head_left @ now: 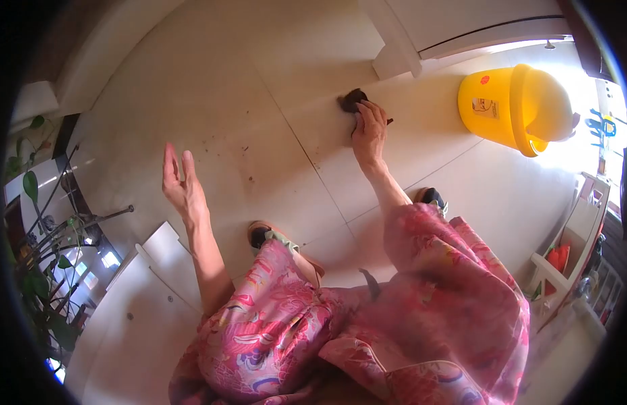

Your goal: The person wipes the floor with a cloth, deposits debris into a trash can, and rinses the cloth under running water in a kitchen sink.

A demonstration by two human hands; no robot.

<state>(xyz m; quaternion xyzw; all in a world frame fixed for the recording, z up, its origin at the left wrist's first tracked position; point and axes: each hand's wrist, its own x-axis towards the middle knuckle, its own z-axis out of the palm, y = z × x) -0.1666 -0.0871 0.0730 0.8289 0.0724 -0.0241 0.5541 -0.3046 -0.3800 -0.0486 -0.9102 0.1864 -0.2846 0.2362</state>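
My right hand (371, 135) reaches down to the tiled floor, its fingers closed round a small dark brush-like object (354, 100). The dark end sticks out past the fingertips, and a short dark tip shows on the other side of the hand. Most of its middle is hidden by my fingers, so its exact kind is unclear. My left hand (181, 181) is held out over the floor, fingers stretched and thumb apart, with nothing in it. Between the hands, dark crumbs (251, 179) lie scattered on the pale tiles (280, 162).
A yellow lidded bin (492, 108) stands at the upper right, near a white cabinet (455, 27). Leafy plants (31, 185) line the left edge. A white piece of furniture (141, 317) is at lower left, and a shelf (546, 273) with a red item is at right.
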